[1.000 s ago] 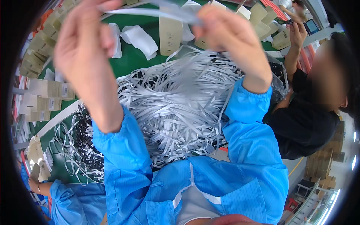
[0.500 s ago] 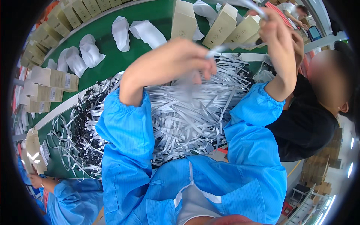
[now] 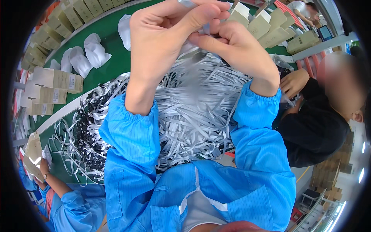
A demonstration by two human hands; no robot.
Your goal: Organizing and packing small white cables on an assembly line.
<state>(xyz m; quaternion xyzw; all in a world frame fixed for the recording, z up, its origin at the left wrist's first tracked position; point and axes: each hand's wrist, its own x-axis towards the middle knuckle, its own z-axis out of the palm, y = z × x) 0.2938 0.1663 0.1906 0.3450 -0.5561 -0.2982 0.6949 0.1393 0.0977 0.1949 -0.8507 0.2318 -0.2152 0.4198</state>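
My left hand (image 3: 164,33) and my right hand (image 3: 241,48) meet high over the pile, fingers closed. Between them runs a light grey lanyard strap (image 3: 206,28), pinched by both; another bit of it shows at the top of my left fingers. A dark end piece (image 3: 199,56) dangles below, blurred. Most of the strap is hidden behind my fingers. Under my forearms lies a big heap of grey lanyard straps (image 3: 193,116), with black end pieces (image 3: 87,131) bunched along its left side.
Beige boxes (image 3: 62,79) stand left and along the far edge. White wrapped bundles (image 3: 94,52) lie on the green table (image 3: 112,63). At right, a person in black (image 3: 309,127) has a hand close to my right sleeve. Another person in blue (image 3: 79,205) handles a box at lower left.
My hands have come together, the right moving left and down, the left moving up. The person at right has lowered a hand; the one at left has reached to a box.
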